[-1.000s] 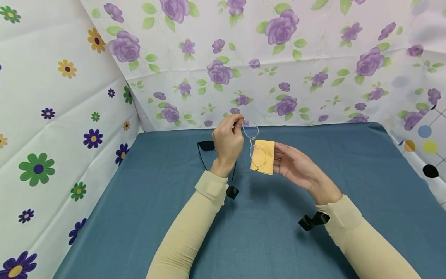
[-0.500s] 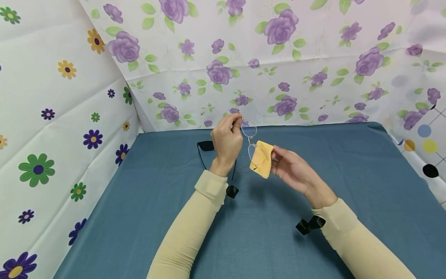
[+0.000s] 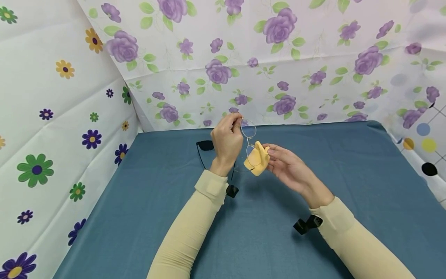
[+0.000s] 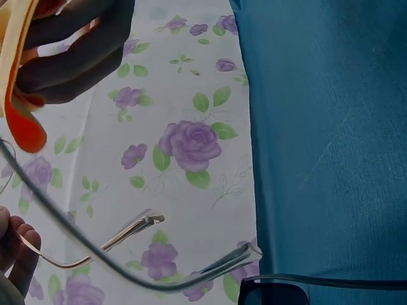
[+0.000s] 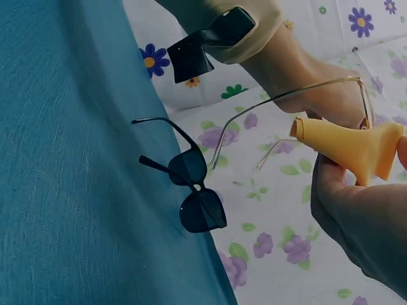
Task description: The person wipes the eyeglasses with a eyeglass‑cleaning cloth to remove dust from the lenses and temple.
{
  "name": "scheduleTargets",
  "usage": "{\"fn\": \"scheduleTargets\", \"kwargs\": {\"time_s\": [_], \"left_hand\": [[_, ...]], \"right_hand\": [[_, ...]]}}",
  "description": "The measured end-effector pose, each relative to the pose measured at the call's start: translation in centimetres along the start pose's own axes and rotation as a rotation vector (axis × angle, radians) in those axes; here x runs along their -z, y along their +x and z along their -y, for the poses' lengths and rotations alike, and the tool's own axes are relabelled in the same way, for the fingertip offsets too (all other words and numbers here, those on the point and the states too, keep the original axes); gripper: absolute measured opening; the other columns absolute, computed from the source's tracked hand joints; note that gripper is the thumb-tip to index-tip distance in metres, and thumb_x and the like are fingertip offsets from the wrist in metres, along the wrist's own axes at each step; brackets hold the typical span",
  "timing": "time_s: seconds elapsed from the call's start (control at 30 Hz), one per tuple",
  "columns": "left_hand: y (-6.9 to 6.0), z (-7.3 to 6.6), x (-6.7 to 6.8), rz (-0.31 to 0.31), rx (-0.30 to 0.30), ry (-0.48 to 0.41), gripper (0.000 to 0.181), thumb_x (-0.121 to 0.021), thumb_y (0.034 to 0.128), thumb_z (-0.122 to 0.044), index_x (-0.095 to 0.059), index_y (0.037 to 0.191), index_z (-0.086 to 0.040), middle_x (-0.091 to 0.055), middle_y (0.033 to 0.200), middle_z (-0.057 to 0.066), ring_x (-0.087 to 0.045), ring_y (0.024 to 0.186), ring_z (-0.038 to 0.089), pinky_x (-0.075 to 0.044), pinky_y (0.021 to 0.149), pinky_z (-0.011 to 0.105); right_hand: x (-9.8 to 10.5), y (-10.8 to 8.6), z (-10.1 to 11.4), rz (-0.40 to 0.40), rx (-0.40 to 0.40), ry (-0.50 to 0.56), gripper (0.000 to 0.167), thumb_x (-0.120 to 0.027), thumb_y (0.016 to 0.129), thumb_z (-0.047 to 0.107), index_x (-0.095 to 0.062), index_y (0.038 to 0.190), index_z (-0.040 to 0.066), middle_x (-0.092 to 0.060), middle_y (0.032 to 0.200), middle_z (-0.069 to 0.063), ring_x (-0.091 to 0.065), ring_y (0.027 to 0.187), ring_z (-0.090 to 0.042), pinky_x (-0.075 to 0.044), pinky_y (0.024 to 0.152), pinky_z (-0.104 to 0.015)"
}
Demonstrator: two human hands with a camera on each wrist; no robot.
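My left hand (image 3: pixel 227 141) pinches the upper end of thin wire-framed glasses (image 3: pixel 248 136), which hang upright above the table. Fingers of my right hand (image 3: pixel 292 170) grip a yellow cloth (image 3: pixel 258 159), now folded around the lower lens. In the right wrist view the cloth (image 5: pixel 356 147) is bent over the frame, with a thin temple arm (image 5: pixel 273 100) reaching out past it. The left wrist view has the cloth's orange-lit edge (image 4: pixel 25 130) at top left, beside dark fingers of the right hand (image 4: pixel 82 57).
Black sunglasses (image 3: pixel 205 145) lie on the blue tablecloth (image 3: pixel 167 186) behind my left wrist, partly hidden by it. Floral sheets (image 3: pixel 195 69) hang at the back and on the left. Each wrist carries a small black camera (image 3: pixel 232 191).
The right hand has moved slightly left with the cloth, which has gone from flat to creased and folded against the lower lens. The left hand has barely moved.
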State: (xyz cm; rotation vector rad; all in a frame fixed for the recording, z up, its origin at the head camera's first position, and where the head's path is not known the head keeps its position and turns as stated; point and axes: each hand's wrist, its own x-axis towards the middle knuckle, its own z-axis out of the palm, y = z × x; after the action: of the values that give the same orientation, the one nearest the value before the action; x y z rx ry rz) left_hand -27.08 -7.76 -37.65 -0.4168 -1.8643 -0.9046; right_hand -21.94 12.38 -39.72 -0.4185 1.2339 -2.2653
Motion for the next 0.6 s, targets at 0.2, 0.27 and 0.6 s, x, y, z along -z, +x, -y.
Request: {"fn": "scheduleTargets", "kwargs": {"time_s": [0.2,0.27,0.6], "left_hand": [[-0.1,-0.1,0.2,0.009,-0.021,0.009,0.015,-0.065,0.1039,-0.007,-0.077,0.098,0.000,-0.075,0.091,0.011,-0.068,0.069,0.019,-0.055,0.058,0.031],[-0.2,-0.1,0.2,0.008,-0.028,0.007,0.016,-0.064,0.1040,-0.007,-0.077,0.097,0.000,-0.075,0.091,0.012,-0.068,0.069,0.019,-0.055,0.058,0.031],[0.0,0.3,0.5,0.039,-0.053,-0.110,0.015,-0.066,0.1039,-0.012,-0.076,0.104,0.000,-0.074,0.096,0.012,-0.070,0.082,0.022,-0.058,0.073,0.031]], "right_hand": [[-0.6,0.2,-0.2,-0.024,-0.020,-0.003,0.019,-0.046,0.110,0.006,-0.045,0.129,0.010,-0.056,0.110,-0.004,-0.055,0.092,-0.017,-0.047,0.079,-0.028],[-0.8,0.3,-0.2,-0.051,-0.013,-0.006,0.019,-0.048,0.109,0.005,-0.045,0.127,0.011,-0.056,0.108,-0.004,-0.055,0.089,-0.016,-0.046,0.076,-0.028],[-1.1,0.2,0.2,-0.117,0.059,-0.066,0.024,-0.050,0.105,-0.005,-0.044,0.126,0.005,-0.067,0.090,-0.004,-0.065,0.083,-0.015,-0.055,0.073,-0.025]]}}
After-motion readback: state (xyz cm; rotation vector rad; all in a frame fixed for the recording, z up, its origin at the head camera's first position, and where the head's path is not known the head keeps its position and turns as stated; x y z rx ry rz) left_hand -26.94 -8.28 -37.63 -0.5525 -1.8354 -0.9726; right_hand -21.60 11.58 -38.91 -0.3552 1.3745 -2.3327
